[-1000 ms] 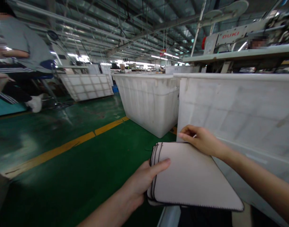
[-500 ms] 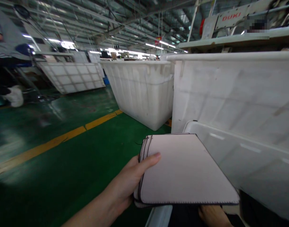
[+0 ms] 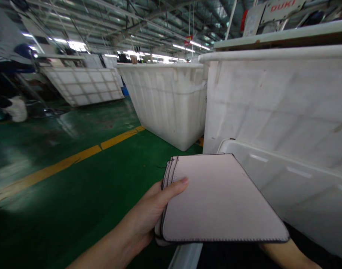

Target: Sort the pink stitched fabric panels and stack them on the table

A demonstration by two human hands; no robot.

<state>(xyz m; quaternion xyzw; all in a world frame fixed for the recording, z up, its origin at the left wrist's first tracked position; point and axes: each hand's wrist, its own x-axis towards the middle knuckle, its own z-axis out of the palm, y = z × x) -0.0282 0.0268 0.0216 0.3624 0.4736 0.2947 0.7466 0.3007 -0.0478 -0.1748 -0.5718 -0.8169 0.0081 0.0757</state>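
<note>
My left hand point(image 3: 159, 203) is closed on the left edge of a stack of pale pink flat panels point(image 3: 218, 198), thumb on top and fingers underneath. The panels have rounded corners and dark edges, with stitching along the near side. A loose dark thread sticks out at their upper left corner. Under the near right corner of the stack, my right hand point(image 3: 288, 254) shows only around the wrist. Its fingers are hidden beneath the panels, so whether it touches them I cannot tell.
A large white bin point(image 3: 271, 97) stands close on the right, with a smaller white tub point(image 3: 252, 157) against it. Another white bin point(image 3: 165, 101) is ahead. A sewing machine point(image 3: 283, 13) sits above right. At far left a person point(image 3: 11, 56) is seated. Yellow tape point(image 3: 84, 153) crosses the green floor.
My right hand has shifted to the right beneath the stack. The panels appear slightly larger and lower on the right, still in my left hand. The view has tilted a little downward.
</note>
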